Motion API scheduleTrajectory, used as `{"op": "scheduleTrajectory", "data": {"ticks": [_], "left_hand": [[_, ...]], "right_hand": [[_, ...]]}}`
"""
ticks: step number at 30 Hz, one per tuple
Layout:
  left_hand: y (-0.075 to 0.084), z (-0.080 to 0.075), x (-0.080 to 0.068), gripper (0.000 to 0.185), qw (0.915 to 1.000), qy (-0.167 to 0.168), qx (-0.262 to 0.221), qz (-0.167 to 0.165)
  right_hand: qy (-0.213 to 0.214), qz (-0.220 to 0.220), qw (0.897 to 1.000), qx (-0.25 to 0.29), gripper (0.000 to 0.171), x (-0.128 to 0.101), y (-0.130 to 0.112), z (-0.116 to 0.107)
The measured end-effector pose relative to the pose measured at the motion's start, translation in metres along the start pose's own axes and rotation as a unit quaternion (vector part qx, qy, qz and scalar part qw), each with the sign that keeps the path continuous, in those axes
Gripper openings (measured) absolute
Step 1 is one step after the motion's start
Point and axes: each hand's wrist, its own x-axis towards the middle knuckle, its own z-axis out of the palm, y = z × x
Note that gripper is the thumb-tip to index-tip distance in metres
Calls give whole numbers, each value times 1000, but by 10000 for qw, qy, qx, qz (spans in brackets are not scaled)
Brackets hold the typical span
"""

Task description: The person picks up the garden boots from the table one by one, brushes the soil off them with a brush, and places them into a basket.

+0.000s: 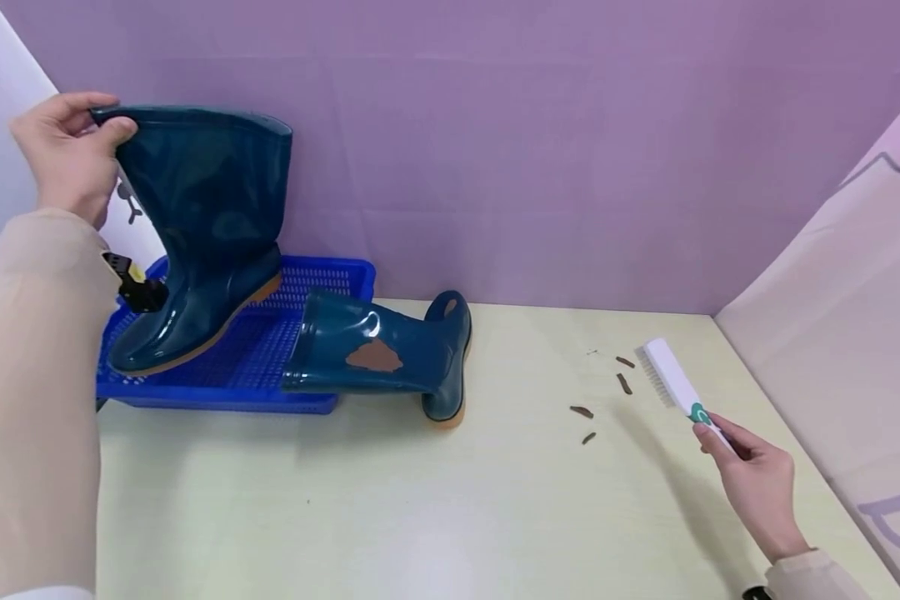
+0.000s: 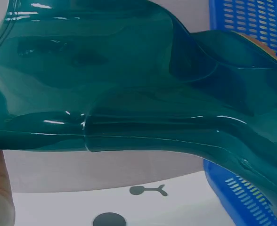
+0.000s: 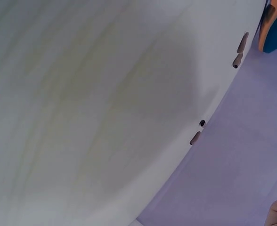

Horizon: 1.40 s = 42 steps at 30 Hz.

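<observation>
My left hand (image 1: 75, 150) pinches the top rim of a dark teal rubber boot (image 1: 206, 192) at the upper left of the head view. That boot is upright, its tan sole over the blue basket (image 1: 315, 404). The left wrist view is filled by its shaft and ankle (image 2: 129, 94). A second teal rubber boot (image 1: 412, 337) lies on its side, shaft opening over the basket's right edge, with a brown patch on the shaft. At the right, my right hand (image 1: 761, 479) grips the handle of a white brush (image 1: 671, 375), bristles facing left.
Several small brown pieces (image 1: 582, 412) lie on the pale table (image 1: 435, 517) left of the brush. A purple backdrop (image 1: 540, 167) stands behind the table, and a pale patterned panel (image 1: 855, 333) borders it on the right.
</observation>
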Motion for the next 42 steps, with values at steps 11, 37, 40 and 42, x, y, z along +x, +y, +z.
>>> {"op": "scheduleTrajectory", "data": {"ticks": [11, 37, 40, 42], "left_hand": [[-60, -32, -11, 28, 9971, 442, -176, -595], [-68, -25, -10, 44, 9925, -547, 896, -623], [-62, -26, -12, 40, 9941, -818, 326, -634], [-55, -26, -14, 40, 9924, -999, 304, -655]], "right_hand": [[-125, 95, 9999, -8, 33, -12, -32, 3], [-245, 1, 9996, -119, 41, 15, 15, 13], [-215, 2, 9997, -71, 40, 13, 12, 15], [-220, -14, 9997, -47, 40, 14, 13, 17]]}}
